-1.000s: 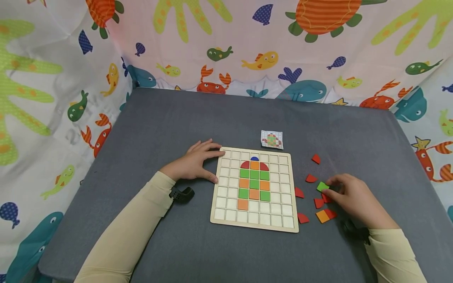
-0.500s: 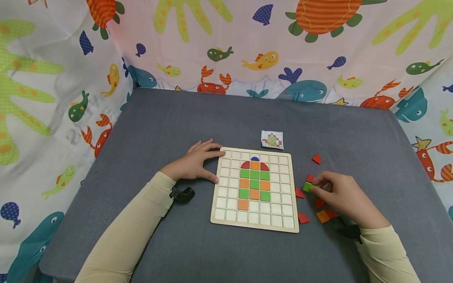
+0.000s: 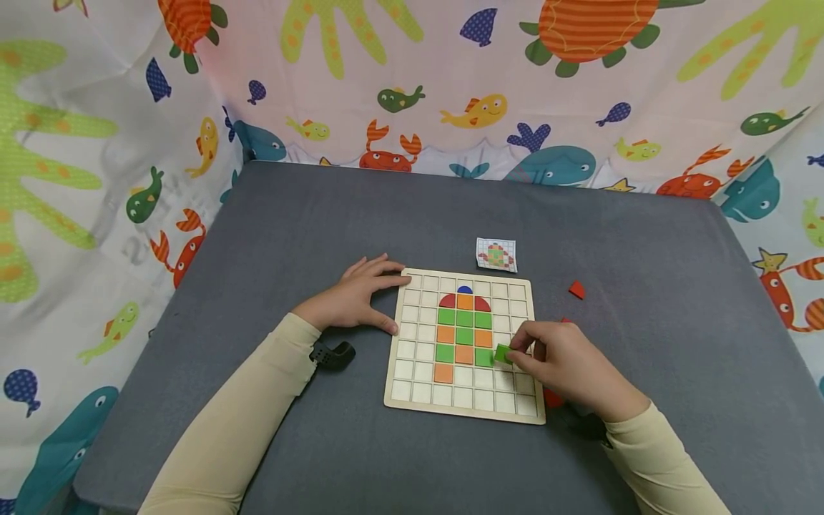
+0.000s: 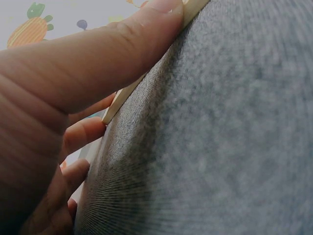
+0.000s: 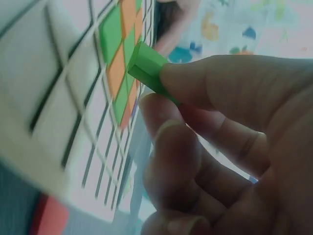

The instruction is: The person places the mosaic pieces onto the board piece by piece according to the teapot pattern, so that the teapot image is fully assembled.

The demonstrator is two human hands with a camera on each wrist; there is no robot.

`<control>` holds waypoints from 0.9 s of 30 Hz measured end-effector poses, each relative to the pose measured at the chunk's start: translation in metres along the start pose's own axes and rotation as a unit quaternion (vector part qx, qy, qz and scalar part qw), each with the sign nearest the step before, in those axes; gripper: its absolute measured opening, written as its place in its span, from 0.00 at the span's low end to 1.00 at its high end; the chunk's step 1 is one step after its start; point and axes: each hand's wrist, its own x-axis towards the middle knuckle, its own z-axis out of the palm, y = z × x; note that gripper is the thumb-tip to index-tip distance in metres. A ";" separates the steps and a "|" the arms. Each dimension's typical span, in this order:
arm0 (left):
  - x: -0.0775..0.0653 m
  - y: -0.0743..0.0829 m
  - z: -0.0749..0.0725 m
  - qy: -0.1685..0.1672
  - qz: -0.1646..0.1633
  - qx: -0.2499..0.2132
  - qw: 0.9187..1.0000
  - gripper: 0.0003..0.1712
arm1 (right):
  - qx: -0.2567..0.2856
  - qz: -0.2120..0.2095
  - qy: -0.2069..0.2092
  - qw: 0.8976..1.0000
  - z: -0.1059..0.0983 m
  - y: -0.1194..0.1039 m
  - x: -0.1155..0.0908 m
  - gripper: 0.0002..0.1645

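In the head view a wooden grid board lies on the table, bearing green and orange square tiles, red quarter-round pieces and a blue half-round. My left hand rests at its left edge, fingers spread, thumb at the side. In the left wrist view the thumb lies along the board's edge. My right hand pinches a green square tile over the board's right part, beside the lowest right green tile. In the right wrist view the green tile is tilted between thumb and fingers.
A small printed card with a coloured grid pattern lies behind the board. One red piece lies to its right; other red pieces are partly hidden by my right hand. A patterned curtain stands behind the grey table.
My right hand has carried the green tile leftward from the loose pieces to over the board. My left hand has stayed at the board's edge.
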 end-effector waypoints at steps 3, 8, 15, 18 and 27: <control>0.000 0.000 0.000 0.000 -0.001 0.001 1.000 0.57 | 0.004 -0.015 -0.011 1.000 0.007 -0.007 0.004 0.10; 0.001 0.000 0.000 -0.001 -0.003 0.007 1.000 0.57 | 0.013 -0.038 -0.029 0.999 0.019 -0.017 0.010 0.11; 0.001 0.000 0.000 0.002 -0.001 0.005 1.000 0.56 | 0.018 -0.057 -0.046 0.997 0.035 -0.023 0.015 0.12; 0.000 0.000 0.000 0.003 0.002 0.004 1.000 0.56 | 0.013 -0.064 -0.057 0.996 0.041 -0.022 0.017 0.10; 0.000 0.000 0.000 0.003 0.003 0.004 1.000 0.57 | -0.010 -0.079 -0.051 0.995 0.047 -0.018 0.019 0.08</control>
